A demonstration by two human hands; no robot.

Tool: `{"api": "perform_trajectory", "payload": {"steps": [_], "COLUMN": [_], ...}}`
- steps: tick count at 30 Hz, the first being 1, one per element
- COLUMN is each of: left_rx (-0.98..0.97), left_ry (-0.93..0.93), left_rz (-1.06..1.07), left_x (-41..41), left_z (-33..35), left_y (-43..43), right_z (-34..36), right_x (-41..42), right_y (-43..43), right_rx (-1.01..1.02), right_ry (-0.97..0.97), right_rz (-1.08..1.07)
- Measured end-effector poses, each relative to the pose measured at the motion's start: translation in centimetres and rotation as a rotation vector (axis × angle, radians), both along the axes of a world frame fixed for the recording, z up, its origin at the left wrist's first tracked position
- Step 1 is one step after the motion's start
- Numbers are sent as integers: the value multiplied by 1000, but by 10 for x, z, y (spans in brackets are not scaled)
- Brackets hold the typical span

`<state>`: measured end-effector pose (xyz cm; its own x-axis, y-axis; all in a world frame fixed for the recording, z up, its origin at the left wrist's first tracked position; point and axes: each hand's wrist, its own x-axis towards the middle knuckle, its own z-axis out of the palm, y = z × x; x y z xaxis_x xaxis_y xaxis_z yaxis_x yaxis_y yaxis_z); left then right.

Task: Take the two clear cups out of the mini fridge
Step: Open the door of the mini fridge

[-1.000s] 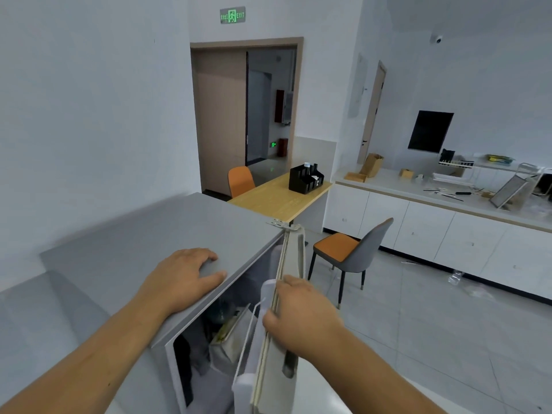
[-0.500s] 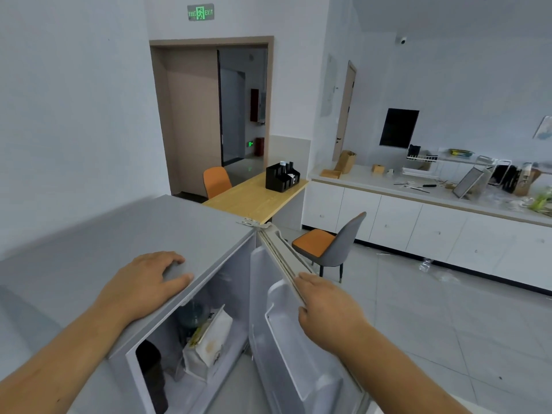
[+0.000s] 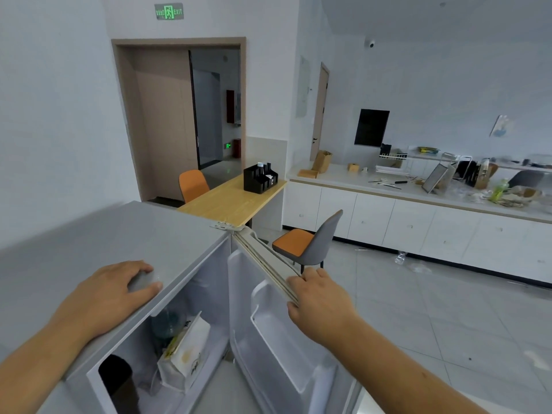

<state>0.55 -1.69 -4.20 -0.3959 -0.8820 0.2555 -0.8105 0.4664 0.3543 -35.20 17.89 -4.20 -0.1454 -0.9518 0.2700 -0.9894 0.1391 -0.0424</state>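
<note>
The grey mini fridge (image 3: 98, 243) stands below me with its door (image 3: 268, 333) swung wide open to the right. My left hand (image 3: 110, 294) lies flat on the fridge top at its front edge. My right hand (image 3: 321, 297) grips the top edge of the door. Inside I see a rounded clear container (image 3: 167, 324) at the back, a white paper bag (image 3: 186, 354) in front of it, and a dark object (image 3: 119, 383) at the left. Whether the clear container is one of the cups I cannot tell; no second cup shows.
A grey chair with an orange seat (image 3: 307, 243) stands just past the open door. Behind the fridge is a wooden table (image 3: 233, 201) with a black organiser (image 3: 260, 177). A long white counter (image 3: 418, 210) with clutter runs along the right wall. Tiled floor lies to the right.
The fridge door has swung from nearly edge-on to wide open under my right hand, exposing the inside. My left hand has stayed on the fridge top.
</note>
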Motion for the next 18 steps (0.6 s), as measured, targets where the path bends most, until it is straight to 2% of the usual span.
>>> {"api": "perform_trajectory", "payload": {"steps": [11, 18], "left_rx": [1, -47], "left_ry": [12, 0], "left_rz": [-10, -15], "left_x": [2, 1], "left_z": [-1, 0], "left_y": [-4, 1], "right_z": [-9, -15], "right_x": [-28, -56], "right_y": [-2, -6], "right_rx": [-9, -33], "right_ry": [-43, -5], "right_rz": [-121, -177]}}
